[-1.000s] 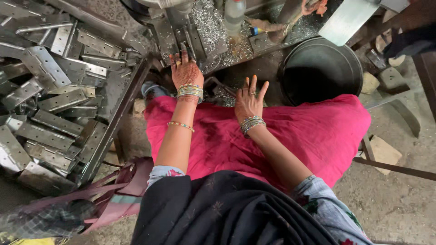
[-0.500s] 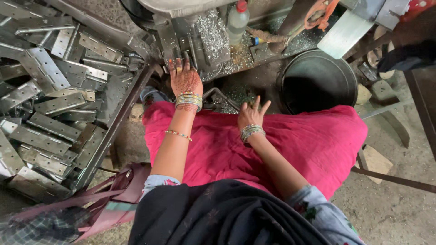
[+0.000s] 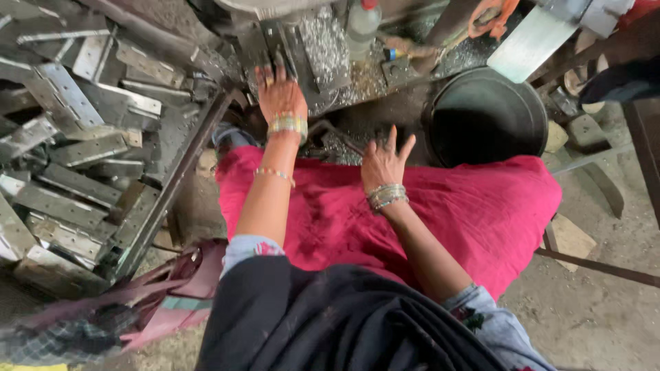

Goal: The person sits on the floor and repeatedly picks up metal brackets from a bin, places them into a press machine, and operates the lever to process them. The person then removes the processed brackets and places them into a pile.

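Note:
My left hand (image 3: pixel 278 93) reaches forward with fingers spread and rests flat on the grey machine table (image 3: pixel 313 51), which is strewn with metal shavings. It holds nothing. My right hand (image 3: pixel 383 163) hovers open above my lap, fingers apart, over the red cloth (image 3: pixel 481 206) that covers my knees. Both wrists wear bangles. A dark garment (image 3: pixel 330 323) fills the bottom of the view.
A heap of punched grey metal brackets (image 3: pixel 75 151) lies at the left. A black round bucket (image 3: pixel 485 113) stands at the right of the machine, with a plastic bottle (image 3: pixel 363 20) behind. A pink bag (image 3: pixel 185 295) lies at the lower left.
My left hand has moved forward onto the machine table. My right hand has stayed above the red cloth, fingers spread. The view has tilted a little.

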